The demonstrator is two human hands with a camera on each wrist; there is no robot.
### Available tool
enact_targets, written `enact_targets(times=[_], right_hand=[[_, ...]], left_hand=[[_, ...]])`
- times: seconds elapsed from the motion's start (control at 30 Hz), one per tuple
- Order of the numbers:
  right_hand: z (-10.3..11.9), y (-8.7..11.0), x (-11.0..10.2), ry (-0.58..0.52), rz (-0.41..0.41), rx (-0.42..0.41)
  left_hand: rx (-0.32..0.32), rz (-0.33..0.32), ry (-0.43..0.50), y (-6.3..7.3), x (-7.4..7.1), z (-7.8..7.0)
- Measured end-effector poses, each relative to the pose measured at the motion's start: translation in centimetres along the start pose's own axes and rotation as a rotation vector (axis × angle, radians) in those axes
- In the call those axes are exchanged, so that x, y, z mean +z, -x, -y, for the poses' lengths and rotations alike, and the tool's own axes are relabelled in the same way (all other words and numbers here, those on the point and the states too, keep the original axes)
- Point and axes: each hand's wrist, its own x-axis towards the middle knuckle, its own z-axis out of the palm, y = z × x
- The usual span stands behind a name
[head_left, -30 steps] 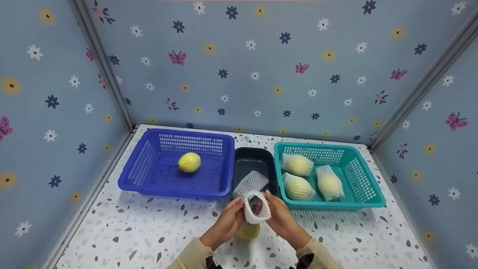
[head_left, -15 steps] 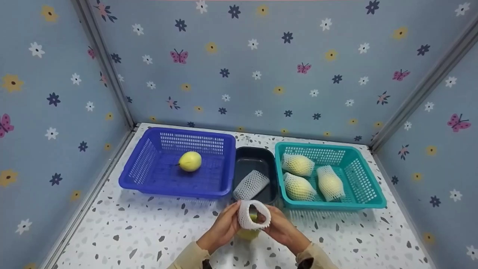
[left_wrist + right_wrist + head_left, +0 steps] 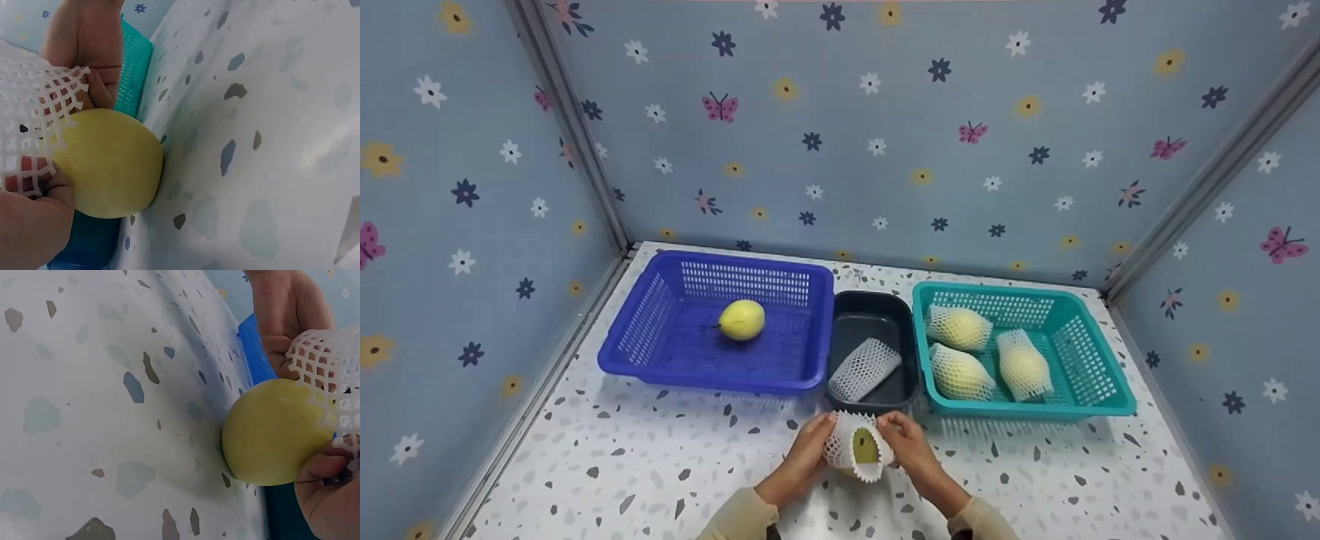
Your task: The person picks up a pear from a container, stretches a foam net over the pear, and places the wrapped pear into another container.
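In the head view, my left hand (image 3: 804, 454) and right hand (image 3: 913, 454) pinch opposite sides of a white foam fruit net (image 3: 840, 447). Through its flared opening shows the top of a yellow-green pear (image 3: 865, 448). Both wrist views show the net around the pear's upper part while its round lower body stays bare, low on the speckled table. Fingers of my left hand (image 3: 34, 228) and right hand (image 3: 337, 500) grip the net's lower edge close against the pear. Part of each hand's fingertips is hidden behind the mesh.
A blue basket (image 3: 712, 384) at left holds one bare pear (image 3: 742, 320). In the middle, a black tray (image 3: 870, 300) contains another foam net (image 3: 866, 370). The teal basket (image 3: 1027, 409) at right holds several netted pears (image 3: 1024, 366). Patterned walls enclose the table.
Both hands have lowered the net toward me and down over the pear. The pear's top now shows inside the net's opening, where it was mostly hidden before.
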Motion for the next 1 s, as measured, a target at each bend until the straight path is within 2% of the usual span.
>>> enact_targets(times=[0.13, 0.37, 0.53, 0.63, 0.77, 0.87, 1.0], right_hand=[[0.2, 0.3, 0.2, 0.027, 0.001, -0.024], [0.3, 0.8, 0.6, 0.050, -0.018, -0.054], [0.6, 1.1, 0.6, 0.074, -0.014, -0.074], [0.3, 1.0, 0.4, 0.075, -0.015, -0.083], [-0.1, 0.7, 0.3, 0.057, -0.023, -0.095], [-0.4, 0.6, 0.4, 0.067, -0.041, -0.119], [-0.9, 0.5, 0.6, 0.131, -0.085, -0.172]], left_hand=[[0.033, -0.024, -0.105, -0.2, -0.3, 0.5], [0.108, -0.122, -0.307, -0.8, -0.2, 1.0], [0.160, -0.126, -0.398, -0.2, 0.4, 0.1], [0.157, -0.122, -0.397, 0.0, 0.8, -0.4], [0.162, -0.136, -0.421, -0.9, 0.3, 1.1], [0.193, -0.162, -0.496, -1.7, -0.3, 2.5], [0.236, -0.203, -0.592, -2.1, -0.5, 3.5]])
